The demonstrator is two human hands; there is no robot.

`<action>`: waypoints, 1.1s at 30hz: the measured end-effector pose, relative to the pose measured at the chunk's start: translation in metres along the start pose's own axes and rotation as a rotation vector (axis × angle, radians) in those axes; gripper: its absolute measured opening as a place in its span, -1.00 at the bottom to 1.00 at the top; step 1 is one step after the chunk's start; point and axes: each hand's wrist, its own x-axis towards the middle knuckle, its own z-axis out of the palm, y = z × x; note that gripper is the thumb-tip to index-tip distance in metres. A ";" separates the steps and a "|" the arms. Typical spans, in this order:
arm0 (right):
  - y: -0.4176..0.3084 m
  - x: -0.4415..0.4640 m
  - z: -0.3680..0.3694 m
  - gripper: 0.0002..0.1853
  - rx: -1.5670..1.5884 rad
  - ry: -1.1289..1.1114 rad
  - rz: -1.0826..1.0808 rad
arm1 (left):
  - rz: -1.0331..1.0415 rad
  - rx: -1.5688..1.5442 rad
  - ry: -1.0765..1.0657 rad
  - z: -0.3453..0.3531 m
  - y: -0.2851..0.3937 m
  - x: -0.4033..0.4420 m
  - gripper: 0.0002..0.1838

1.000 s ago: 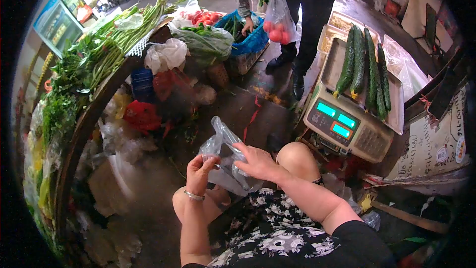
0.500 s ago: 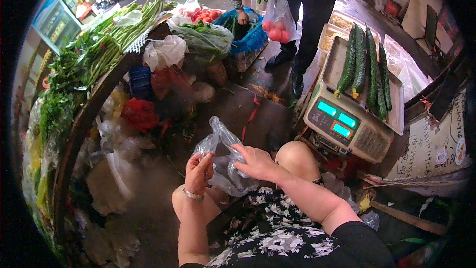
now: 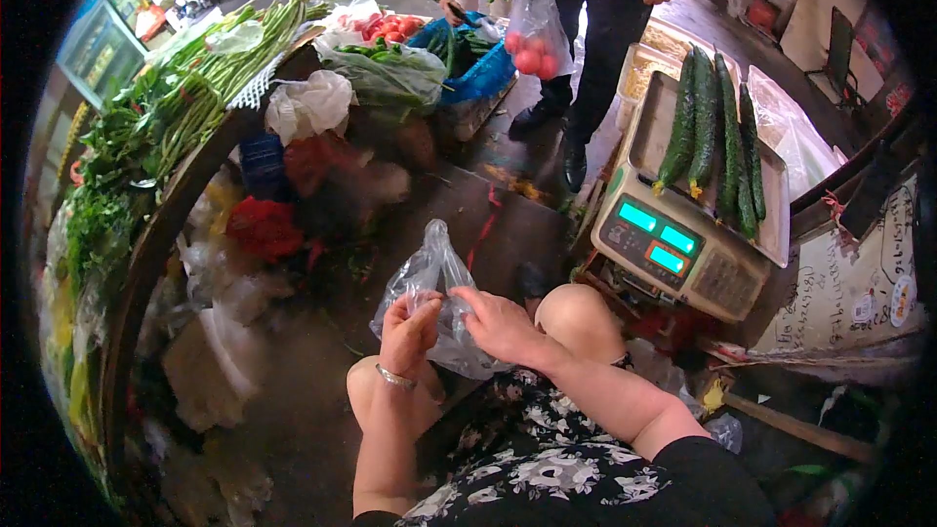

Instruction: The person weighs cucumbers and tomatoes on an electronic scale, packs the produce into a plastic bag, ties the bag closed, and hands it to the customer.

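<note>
A clear plastic bag (image 3: 429, 259) hangs between my two hands above my lap. My left hand (image 3: 410, 330), with a silver bracelet at the wrist, pinches the bag's edge. Close beside it, my right hand (image 3: 496, 324) grips the bag's other side between thumb and fingers. To the right, several long cucumbers (image 3: 703, 127) lie on the metal tray of a digital scale (image 3: 656, 242) with lit green displays. Neither hand touches the scale or the cucumbers.
A person in dark trousers (image 3: 595, 49) stands ahead, holding a bag of tomatoes (image 3: 535, 51). Another person's hand (image 3: 452, 12) is at a blue-lined basket (image 3: 485, 73). Leafy greens (image 3: 117, 146) line a curved stall edge on the left. Red plastic bags (image 3: 264, 227) hang below it.
My hands have come closer together on the bag, and its shape has shifted. The other person's hand has lifted out of the blue-lined basket. The view has shifted slightly.
</note>
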 end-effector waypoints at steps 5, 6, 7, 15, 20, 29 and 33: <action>0.005 -0.003 0.005 -0.48 -0.069 0.050 -0.061 | 0.008 0.001 -0.008 0.010 -0.003 0.008 -0.93; 0.005 -0.003 0.004 -0.48 -0.071 0.054 -0.061 | 0.003 0.000 -0.007 0.009 -0.005 0.011 -0.93; 0.004 -0.003 0.002 -0.45 -0.078 0.029 -0.039 | -0.003 0.001 -0.006 0.009 -0.005 0.012 -0.93; 0.009 -0.004 0.006 -0.42 -0.076 0.035 -0.068 | 0.026 0.004 0.030 0.003 -0.003 0.003 -0.93; 0.001 -0.005 -0.001 -0.40 -0.106 -0.047 0.037 | 0.040 -0.011 0.077 -0.008 -0.004 0.001 -0.93; -0.022 -0.023 -0.032 -0.41 -0.289 0.155 -0.095 | 0.098 -0.039 0.032 -0.018 -0.007 0.000 -0.93; -0.045 -0.044 -0.070 -0.55 -0.075 0.215 -0.073 | 0.099 -0.043 0.032 -0.023 -0.008 0.000 -0.95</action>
